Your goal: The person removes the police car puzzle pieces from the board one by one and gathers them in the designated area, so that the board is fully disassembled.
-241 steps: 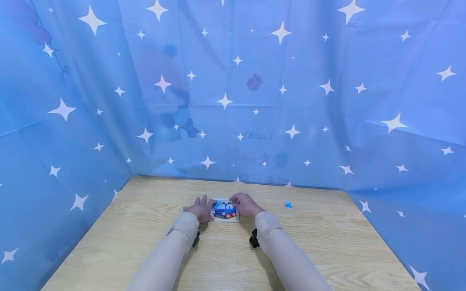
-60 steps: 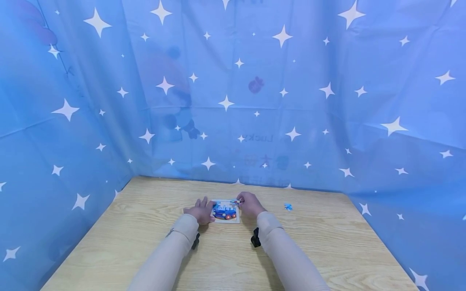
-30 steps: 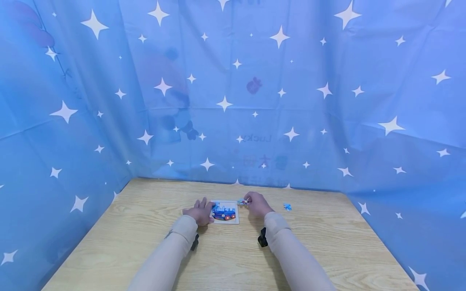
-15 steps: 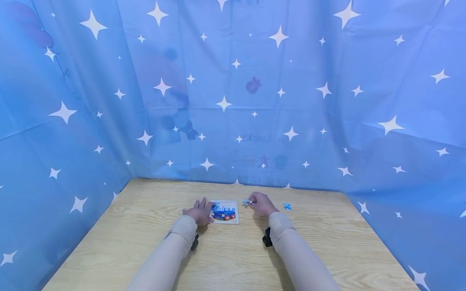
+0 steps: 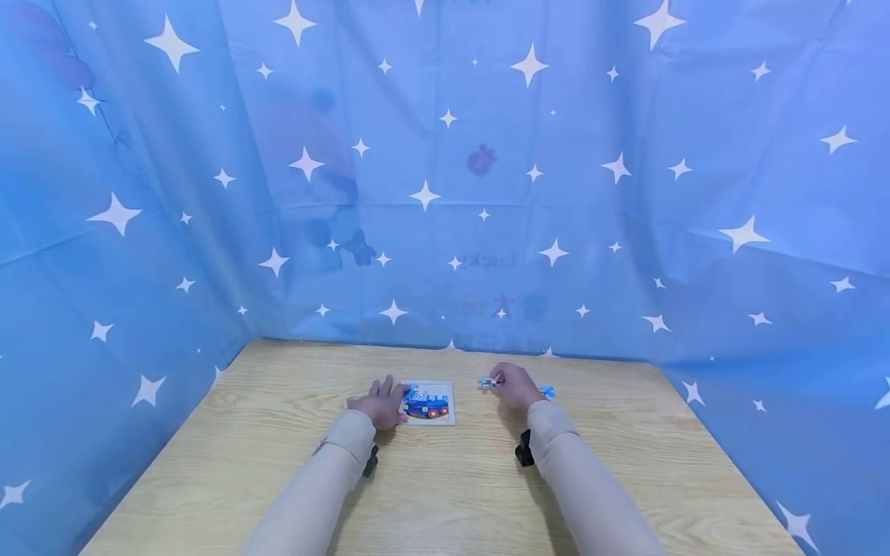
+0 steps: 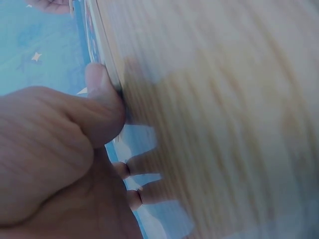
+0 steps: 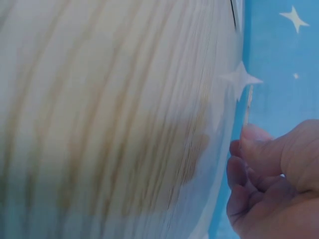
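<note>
A small jigsaw puzzle with a blue train picture lies in a white tray [image 5: 440, 388] at the table's middle. Its upper part shows pale bare backing. My left hand [image 5: 378, 405] rests at the tray's left edge with fingers spread, the thumb [image 6: 104, 107] against the tray's side in the left wrist view. To the right of the tray, my right hand [image 5: 516, 386] pinches a multicoloured jigsaw piece [image 5: 487, 382] between thumb and fingers. Seen edge-on in the right wrist view, that piece [image 7: 248, 104] is a thin strip above the fingertips.
A loose light blue jigsaw piece [image 5: 548, 391] lies on the wooden table [image 5: 431, 494], just right of my right hand and partly hidden by it. Blue star-printed cloth [image 5: 445, 232] hangs behind the table and along its sides.
My right hand has left the tray's upper right corner and moved right, carrying the jigsaw piece. The tray's upper area shows bare backing now. My left hand has stayed at the tray's edge.
</note>
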The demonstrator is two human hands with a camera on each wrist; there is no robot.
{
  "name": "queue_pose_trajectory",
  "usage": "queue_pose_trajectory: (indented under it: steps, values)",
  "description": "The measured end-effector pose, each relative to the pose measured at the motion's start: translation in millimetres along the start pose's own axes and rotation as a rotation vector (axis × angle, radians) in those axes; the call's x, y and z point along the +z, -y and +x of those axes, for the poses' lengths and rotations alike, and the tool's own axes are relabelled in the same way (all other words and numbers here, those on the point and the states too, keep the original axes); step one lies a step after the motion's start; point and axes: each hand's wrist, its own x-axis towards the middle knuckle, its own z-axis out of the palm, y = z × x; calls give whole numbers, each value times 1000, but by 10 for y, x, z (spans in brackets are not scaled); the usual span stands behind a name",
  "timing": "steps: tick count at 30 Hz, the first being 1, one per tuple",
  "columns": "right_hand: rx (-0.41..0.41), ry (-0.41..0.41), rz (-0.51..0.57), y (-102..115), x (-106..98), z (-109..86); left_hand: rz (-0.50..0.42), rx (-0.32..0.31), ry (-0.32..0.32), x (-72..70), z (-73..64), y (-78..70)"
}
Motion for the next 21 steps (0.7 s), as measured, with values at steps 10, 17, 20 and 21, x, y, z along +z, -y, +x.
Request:
queue_pose_trajectory:
  steps: [10,17,20,21]
  values:
    - [18,-11,-23,-124,-42,-19,16,9,-4,-2,-9,14]
    - [43,-26,-31,-218,-80,-24,-14,4,12,-90,-137,-56]
    - [51,-35,-27,-255,-99,-29,-33,8,12,-135,-188,-86]
    - [53,-39,-24,-273,-103,-27,-32,9,7,-137,-194,-91]
